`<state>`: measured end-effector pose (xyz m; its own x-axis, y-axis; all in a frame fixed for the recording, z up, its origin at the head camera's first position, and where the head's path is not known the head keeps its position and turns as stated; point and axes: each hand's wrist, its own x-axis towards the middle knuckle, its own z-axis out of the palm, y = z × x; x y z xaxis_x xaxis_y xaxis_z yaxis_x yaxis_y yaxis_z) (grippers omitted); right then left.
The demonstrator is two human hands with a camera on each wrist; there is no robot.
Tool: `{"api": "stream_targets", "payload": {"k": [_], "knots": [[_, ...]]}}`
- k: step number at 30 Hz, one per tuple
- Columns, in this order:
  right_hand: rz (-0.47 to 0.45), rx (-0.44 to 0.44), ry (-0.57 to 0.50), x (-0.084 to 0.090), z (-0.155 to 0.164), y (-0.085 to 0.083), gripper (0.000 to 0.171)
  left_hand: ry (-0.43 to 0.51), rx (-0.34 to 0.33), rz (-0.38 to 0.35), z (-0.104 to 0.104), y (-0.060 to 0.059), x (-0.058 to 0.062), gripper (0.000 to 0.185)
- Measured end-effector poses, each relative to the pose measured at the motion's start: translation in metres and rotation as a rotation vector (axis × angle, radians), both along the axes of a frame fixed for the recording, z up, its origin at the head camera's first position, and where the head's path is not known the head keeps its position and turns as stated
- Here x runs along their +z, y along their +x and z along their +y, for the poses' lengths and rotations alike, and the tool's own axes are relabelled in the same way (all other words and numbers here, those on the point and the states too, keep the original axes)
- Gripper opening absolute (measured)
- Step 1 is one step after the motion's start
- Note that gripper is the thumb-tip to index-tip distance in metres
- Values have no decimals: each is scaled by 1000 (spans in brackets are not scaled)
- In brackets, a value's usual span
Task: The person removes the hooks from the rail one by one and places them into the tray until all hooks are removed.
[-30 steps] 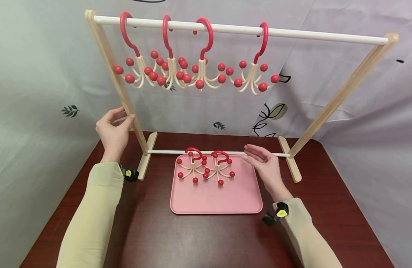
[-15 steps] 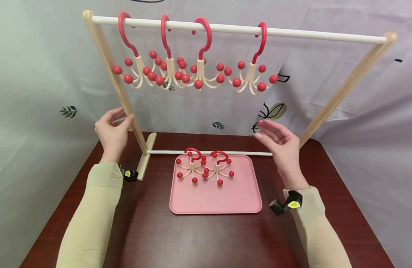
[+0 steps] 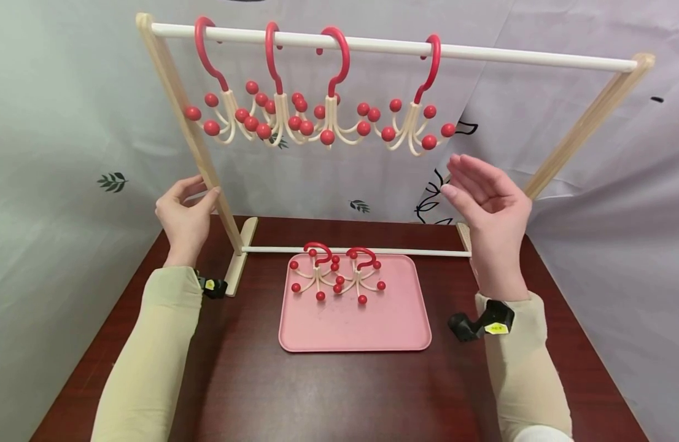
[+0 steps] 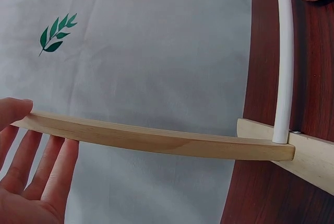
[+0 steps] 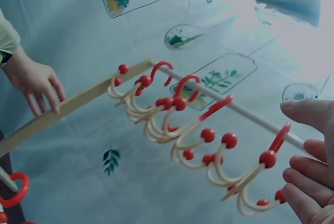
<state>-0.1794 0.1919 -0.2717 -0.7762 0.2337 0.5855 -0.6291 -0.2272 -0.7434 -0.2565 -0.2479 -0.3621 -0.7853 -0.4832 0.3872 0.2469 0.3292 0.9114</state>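
My left hand (image 3: 183, 216) holds the left wooden post (image 3: 194, 142) of a rack, thumb on one side and fingers on the other, as the left wrist view also shows. With fingers spread from the thumb and nothing between them, my right hand (image 3: 495, 212) is raised below and right of the rightmost hanging multi-prong hanger (image 3: 411, 126). That hanger has a red hook and red ball tips. Several such hangers, among them one near the middle (image 3: 331, 113), hang from the white top rod (image 3: 500, 53). Two more, a left hanger (image 3: 317, 274) and a right hanger (image 3: 358, 275), rest on the pink tray (image 3: 356, 331).
The rack's right post (image 3: 588, 129) rises behind my right hand, which partly hides its foot. A white lower rod (image 3: 273, 250) runs just behind the tray. A patterned cloth (image 3: 317, 184) hangs behind the dark red table (image 3: 328, 393).
My right hand has risen from beside the tray, up and to the right, toward the rightmost hanging hanger. My left hand stays on the post. The hangers look almost unmoved.
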Motion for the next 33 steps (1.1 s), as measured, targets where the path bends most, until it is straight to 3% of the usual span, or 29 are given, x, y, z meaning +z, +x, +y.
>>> {"api": "stream_targets", "payload": {"k": [5,9,19,33], "knots": [[57,-44,2,20,-2,-6,42,0,-1,2,1,0,2,34],[54,-35,-57,39,-4,-15,42,0,-3,4,1,0,3,34],[-58,-42,13,80,-9,-48,44,8,-5,8,2,1,2,33],[-133,-81,130,96,-22,-73,41,7,-4,18,1,0,2,33]]}}
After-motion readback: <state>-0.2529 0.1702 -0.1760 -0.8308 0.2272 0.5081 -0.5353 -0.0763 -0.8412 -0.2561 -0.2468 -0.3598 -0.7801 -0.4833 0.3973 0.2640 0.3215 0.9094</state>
